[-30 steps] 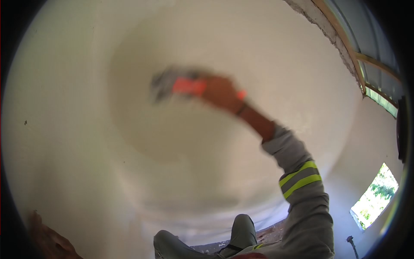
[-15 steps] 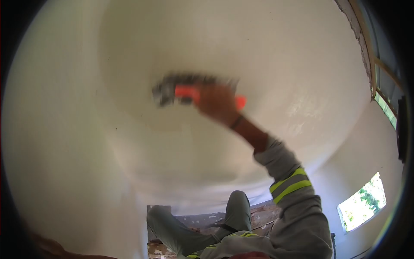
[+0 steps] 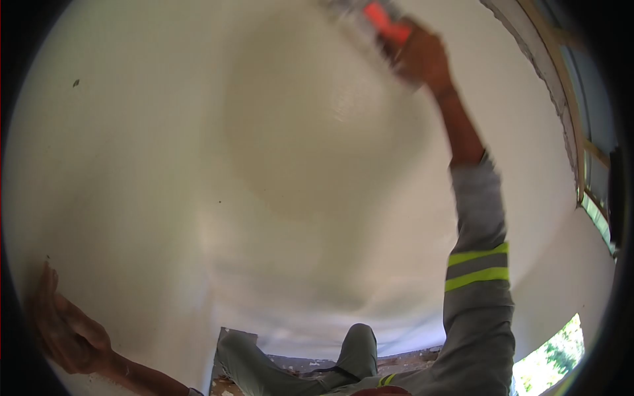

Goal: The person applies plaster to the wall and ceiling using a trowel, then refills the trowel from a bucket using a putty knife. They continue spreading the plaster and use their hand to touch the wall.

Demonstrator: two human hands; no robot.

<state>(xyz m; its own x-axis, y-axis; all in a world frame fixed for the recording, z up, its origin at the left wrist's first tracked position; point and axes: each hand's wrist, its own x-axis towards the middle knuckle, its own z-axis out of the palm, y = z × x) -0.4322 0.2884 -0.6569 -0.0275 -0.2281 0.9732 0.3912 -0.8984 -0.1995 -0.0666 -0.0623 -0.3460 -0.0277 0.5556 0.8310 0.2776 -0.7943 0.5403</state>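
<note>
My right hand (image 3: 422, 58) is raised high on the pale wall (image 3: 310, 171), its fingers wrapped round the red handle of a plastering trowel (image 3: 384, 24). The trowel lies slanted over the wall surface, blurred by motion, and its far end reaches the top edge of the view. A damp-looking, shiny patch shows on the wall below it. At the lower left, my left hand (image 3: 71, 333) is up beside the adjoining wall (image 3: 132, 165), fingers stretched upward and nothing seen in it.
A bright window opening (image 3: 551, 356) is at the lower right. Along the upper right, the wall ends in a rough edge (image 3: 538, 63) beside a wooden beam (image 3: 561, 79). Below my bent legs (image 3: 264, 363) shows a strip of reddish-brown, rough surface (image 3: 416, 360).
My right hand has swept the trowel upward and to the right, straightening the arm. My left hand has come into clear view at lower left. The view has shifted somewhat.
</note>
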